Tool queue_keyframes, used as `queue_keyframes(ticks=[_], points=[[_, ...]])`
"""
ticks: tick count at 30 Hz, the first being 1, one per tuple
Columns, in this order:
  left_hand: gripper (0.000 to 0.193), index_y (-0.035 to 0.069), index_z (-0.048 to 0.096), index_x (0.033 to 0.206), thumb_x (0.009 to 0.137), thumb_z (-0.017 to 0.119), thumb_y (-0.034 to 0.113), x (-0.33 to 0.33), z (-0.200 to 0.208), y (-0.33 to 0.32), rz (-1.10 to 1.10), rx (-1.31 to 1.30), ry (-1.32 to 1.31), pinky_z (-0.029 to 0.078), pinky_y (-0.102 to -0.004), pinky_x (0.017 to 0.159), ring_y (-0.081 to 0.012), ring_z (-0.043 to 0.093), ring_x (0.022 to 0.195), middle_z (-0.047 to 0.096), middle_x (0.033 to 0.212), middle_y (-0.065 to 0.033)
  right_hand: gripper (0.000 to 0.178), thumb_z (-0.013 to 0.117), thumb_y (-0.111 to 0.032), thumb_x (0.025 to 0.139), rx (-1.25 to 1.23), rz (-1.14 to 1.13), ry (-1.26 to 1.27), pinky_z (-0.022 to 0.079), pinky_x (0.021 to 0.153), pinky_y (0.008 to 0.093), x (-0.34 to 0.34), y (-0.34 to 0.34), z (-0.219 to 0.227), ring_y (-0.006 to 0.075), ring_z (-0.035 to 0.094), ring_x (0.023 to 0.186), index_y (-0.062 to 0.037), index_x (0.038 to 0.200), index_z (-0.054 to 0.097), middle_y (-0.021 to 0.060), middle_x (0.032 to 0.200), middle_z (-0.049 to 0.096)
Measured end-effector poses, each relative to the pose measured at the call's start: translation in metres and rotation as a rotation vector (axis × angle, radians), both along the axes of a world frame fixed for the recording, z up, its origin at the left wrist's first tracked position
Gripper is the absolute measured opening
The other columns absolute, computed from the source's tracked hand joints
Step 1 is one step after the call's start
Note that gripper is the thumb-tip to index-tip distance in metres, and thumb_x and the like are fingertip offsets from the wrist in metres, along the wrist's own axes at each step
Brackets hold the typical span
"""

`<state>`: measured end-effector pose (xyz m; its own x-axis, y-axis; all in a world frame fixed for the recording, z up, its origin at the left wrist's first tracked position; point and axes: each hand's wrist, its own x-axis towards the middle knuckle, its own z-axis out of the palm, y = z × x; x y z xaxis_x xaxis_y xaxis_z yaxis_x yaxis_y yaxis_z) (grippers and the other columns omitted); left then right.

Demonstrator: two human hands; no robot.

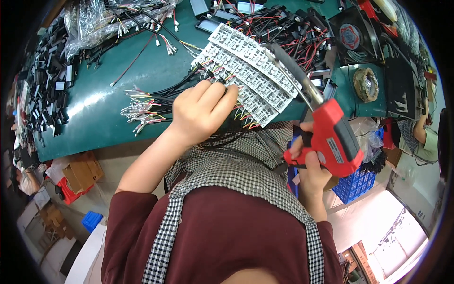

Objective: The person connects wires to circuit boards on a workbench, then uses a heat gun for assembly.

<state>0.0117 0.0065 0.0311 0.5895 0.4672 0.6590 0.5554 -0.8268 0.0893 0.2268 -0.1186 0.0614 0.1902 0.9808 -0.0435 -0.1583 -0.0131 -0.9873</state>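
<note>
Panels of small white circuit boards (257, 64) lie overlapping in rows on the green table in front of me. My left hand (201, 111) is closed in a pinch over their lower left part, on a black cable whose tip is mostly hidden by my fingers. Several black cables (161, 97) with stripped, coloured ends fan out to the left of that hand. Gripped in my right hand (309, 165) is a red and black pistol-shaped soldering gun (333, 135). Its metal nose points up and left, above the right edge of the boards.
Black housings (52, 90) are heaped at the table's left. A tangle of red and black wires (302, 35) lies behind the boards. To the right are a tape roll (366, 85) and a black fan-like unit (352, 38); a blue crate (354, 187) stands below.
</note>
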Motion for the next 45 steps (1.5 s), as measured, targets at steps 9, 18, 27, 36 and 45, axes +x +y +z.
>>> queue_keyframes(ticks=[9, 18, 27, 36, 45], points=[[0.015, 0.006, 0.061, 0.082, 0.068, 0.062, 0.01, 0.013, -0.027, 0.004, 0.072, -0.097, 0.007, 0.034, -0.0232, 0.043, -0.0108, 0.049, 0.057, 0.048, 0.069, 0.0012, 0.068, 0.067, -0.045, 0.078, -0.237, -0.032, -0.049, 0.037, 0.05, 0.0243, 0.003, -0.024, -0.001, 0.0134, 0.05, 0.055, 0.0093, 0.113, 0.047, 0.0172, 0.1, 0.058], [0.012, 0.008, 0.06, 0.079, 0.067, 0.063, 0.01, 0.012, -0.029, 0.003, 0.073, -0.133, -0.016, 0.034, -0.0232, 0.043, -0.0108, 0.049, 0.058, 0.048, 0.069, 0.002, 0.064, 0.062, -0.051, 0.081, -0.216, 0.098, -0.217, 0.035, 0.052, 0.0235, 0.007, -0.013, -0.007, 0.0118, 0.048, 0.053, 0.0084, 0.104, 0.051, 0.0074, 0.072, 0.054], [0.014, 0.008, 0.06, 0.078, 0.065, 0.061, 0.011, 0.012, -0.029, 0.004, 0.076, -0.155, -0.029, 0.034, -0.0227, 0.044, -0.0106, 0.049, 0.058, 0.047, 0.068, 0.0022, 0.059, 0.061, -0.046, 0.082, -0.243, 0.069, -0.292, 0.037, 0.053, 0.0247, 0.011, -0.018, -0.019, 0.0123, 0.049, 0.056, 0.0078, 0.103, 0.051, 0.0066, 0.07, 0.053], [0.012, 0.008, 0.059, 0.078, 0.066, 0.061, 0.011, 0.013, -0.029, 0.004, 0.079, -0.169, -0.022, 0.035, -0.0225, 0.044, -0.0104, 0.049, 0.058, 0.047, 0.068, 0.0023, 0.062, 0.066, -0.042, 0.081, -0.183, 0.122, -0.479, 0.039, 0.052, 0.0261, 0.018, -0.022, -0.022, 0.0137, 0.051, 0.057, 0.0092, 0.112, 0.05, 0.0099, 0.079, 0.056], [0.011, 0.01, 0.059, 0.076, 0.065, 0.062, 0.011, 0.013, -0.028, 0.004, 0.086, -0.159, -0.028, 0.035, -0.0222, 0.043, -0.0097, 0.049, 0.059, 0.047, 0.068, 0.003, 0.06, 0.073, -0.028, 0.076, -0.167, 0.101, -0.382, 0.052, 0.069, 0.0286, 0.027, -0.03, -0.029, 0.0161, 0.065, 0.071, 0.0073, 0.119, 0.051, 0.0095, 0.086, 0.066]])
